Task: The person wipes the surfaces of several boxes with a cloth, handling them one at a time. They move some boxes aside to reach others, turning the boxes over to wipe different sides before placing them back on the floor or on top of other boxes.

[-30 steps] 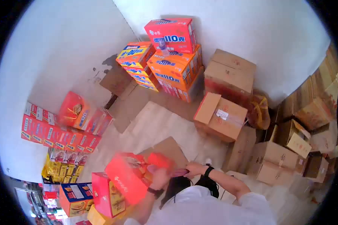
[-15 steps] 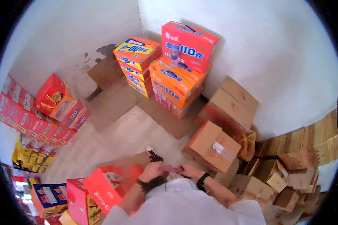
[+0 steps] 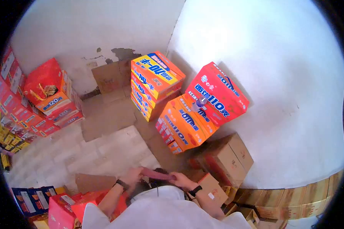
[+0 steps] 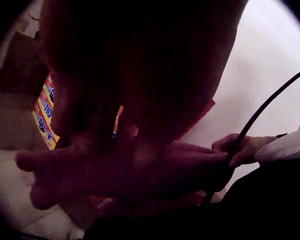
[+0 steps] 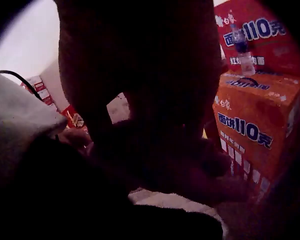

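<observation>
**Both hands hold one pink-red strip at the bottom centre**

In the head view, the left hand (image 3: 131,176) and the right hand (image 3: 180,180) are at the bottom centre of the frame, close in front of the white-clothed body. Each hand closes its fingers on one end of a pink-red strip (image 3: 156,175). The left hand grips the left end and the right hand grips the right end. How each finger lies I cannot tell, because both wrist views are very dark. A black band is on each wrist.

The strip is long, narrow and flat-looking, of one dull pink-red colour, and it is stretched straight between the hands. What it is made of is not clear. Its long axis runs almost left to right across the frame, and the left end is a little higher than the right end. It hangs in the air above the pale floor (image 3: 84,152) and touches nothing but the hands.

Further up, at the frame centre, an orange box (image 3: 179,126) carries a small bottle (image 3: 200,103). A red box (image 3: 217,93) leans against the white wall (image 3: 275,76).
</observation>
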Demonstrator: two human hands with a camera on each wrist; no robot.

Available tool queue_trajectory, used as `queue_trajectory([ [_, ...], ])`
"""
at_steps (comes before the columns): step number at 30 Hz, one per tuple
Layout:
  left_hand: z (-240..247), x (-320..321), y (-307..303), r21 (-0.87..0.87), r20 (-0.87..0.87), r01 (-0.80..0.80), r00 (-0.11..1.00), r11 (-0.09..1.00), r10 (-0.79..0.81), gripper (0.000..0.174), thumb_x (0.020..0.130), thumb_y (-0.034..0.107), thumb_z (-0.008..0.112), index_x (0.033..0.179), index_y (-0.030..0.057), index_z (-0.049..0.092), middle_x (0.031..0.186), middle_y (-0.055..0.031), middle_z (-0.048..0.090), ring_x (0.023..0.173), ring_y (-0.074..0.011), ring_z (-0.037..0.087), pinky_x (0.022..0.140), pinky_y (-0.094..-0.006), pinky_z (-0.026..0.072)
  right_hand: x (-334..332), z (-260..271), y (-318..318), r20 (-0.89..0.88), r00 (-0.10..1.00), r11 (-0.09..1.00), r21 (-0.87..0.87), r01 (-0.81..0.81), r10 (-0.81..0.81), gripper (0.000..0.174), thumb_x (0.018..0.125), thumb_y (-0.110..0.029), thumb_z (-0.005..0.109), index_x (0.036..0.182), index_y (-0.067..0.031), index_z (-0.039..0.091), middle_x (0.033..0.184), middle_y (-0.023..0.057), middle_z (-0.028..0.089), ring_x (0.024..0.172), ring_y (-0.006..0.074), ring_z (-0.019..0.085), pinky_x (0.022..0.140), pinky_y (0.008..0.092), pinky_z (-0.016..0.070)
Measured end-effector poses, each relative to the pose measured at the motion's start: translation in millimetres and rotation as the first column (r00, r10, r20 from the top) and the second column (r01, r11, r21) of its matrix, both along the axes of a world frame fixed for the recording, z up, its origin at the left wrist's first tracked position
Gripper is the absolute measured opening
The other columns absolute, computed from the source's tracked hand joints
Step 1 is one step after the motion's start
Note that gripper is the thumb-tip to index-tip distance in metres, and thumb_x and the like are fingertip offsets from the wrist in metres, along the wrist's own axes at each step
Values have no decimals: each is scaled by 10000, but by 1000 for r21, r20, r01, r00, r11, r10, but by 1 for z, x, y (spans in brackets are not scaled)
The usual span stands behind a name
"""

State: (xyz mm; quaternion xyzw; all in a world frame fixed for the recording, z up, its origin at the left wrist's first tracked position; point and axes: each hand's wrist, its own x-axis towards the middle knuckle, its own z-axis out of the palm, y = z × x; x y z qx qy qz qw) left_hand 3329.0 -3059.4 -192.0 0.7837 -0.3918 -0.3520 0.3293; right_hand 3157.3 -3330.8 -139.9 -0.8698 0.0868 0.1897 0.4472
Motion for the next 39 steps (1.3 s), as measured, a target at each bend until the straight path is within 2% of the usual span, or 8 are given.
queue_trajectory([
  [3, -30, 42, -3, 30, 35, -15, 999, 999, 14, 289, 835, 301, 701, 991, 69, 629, 966, -155, 685, 863, -340, 657, 737, -432, 521, 34, -26, -15, -39, 999, 997, 73, 32, -29, 252, 822, -148, 685, 1038, -29, 633, 886, 115, 679, 824, 202, 643, 747, 342, 512],
  [5, -29, 73, -12, 85, -410, -338, 846, 937, 342, 232, 887, 239, 650, 952, 38, 553, 810, -126, 646, 689, -238, 601, 640, -364, 495, 68, -60, -25, -81, 971, 968, 98, 232, -225, 244, 806, -131, 689, 1024, -31, 645, 873, 101, 679, 825, 179, 639, 748, 333, 513],
  [12, 15, 284, -125, -1, -21, -457, 889, 890, 457, 245, 856, 220, 670, 994, 39, 577, 809, -145, 621, 746, -263, 612, 681, -372, 498, 319, -59, -146, 134, 987, 988, -115, 105, -90, 270, 737, -199, 675, 943, -26, 656, 869, 182, 680, 802, 305, 665, 708, 405, 521],
  [22, 153, 545, -340, -396, 567, -195, 717, 898, 405, 261, 810, 20, 653, 1046, 37, 540, 953, -133, 578, 870, -277, 593, 782, -356, 489, 532, 56, -284, 807, 530, 702, -219, 678, -260, 246, 761, -104, 689, 980, -65, 583, 985, 103, 560, 1038, 297, 527, 1062, 477, 338],
  [27, 71, 586, -352, 49, 755, -108, 655, 993, 34, 378, 855, 148, 637, 1175, 7, 492, 1145, -187, 531, 993, -327, 572, 849, -403, 473, 532, -24, -264, 651, 717, 700, -391, 598, -249, 324, 754, -157, 700, 1040, -45, 597, 983, 122, 563, 1064, 312, 531, 1071, 490, 332],
  [31, -9, 595, -331, 146, 298, -211, 941, 967, 160, 593, 895, 271, 629, 1372, -1, 403, 1339, -240, 452, 1199, -394, 487, 970, -458, 435, 504, -76, -253, 61, 920, 871, -303, 387, -388, 368, 780, -234, 668, 1063, -9, 601, 994, 161, 589, 1052, 343, 554, 983, 485, 402],
  [32, -14, 597, -338, 156, 277, -182, 951, 971, 133, 593, 895, 271, 629, 1372, -1, 403, 1339, -240, 452, 1199, -394, 487, 970, -458, 435, 495, -96, -246, 254, 850, 801, -293, 522, -461, 161, 763, -165, 646, 854, -41, 598, 861, 164, 584, 843, 362, 579, 751, 453, 480],
  [39, -30, 633, -402, 127, 598, 155, 776, 980, -200, 672, 885, 290, 604, 1457, 62, 336, 1490, -226, 330, 1338, -404, 366, 1091, -503, 307, 556, -73, -246, 240, 702, 662, -233, 712, -670, 390, 837, -183, 607, 1173, 4, 546, 1201, 204, 534, 1134, 372, 502, 973, 485, 410],
])
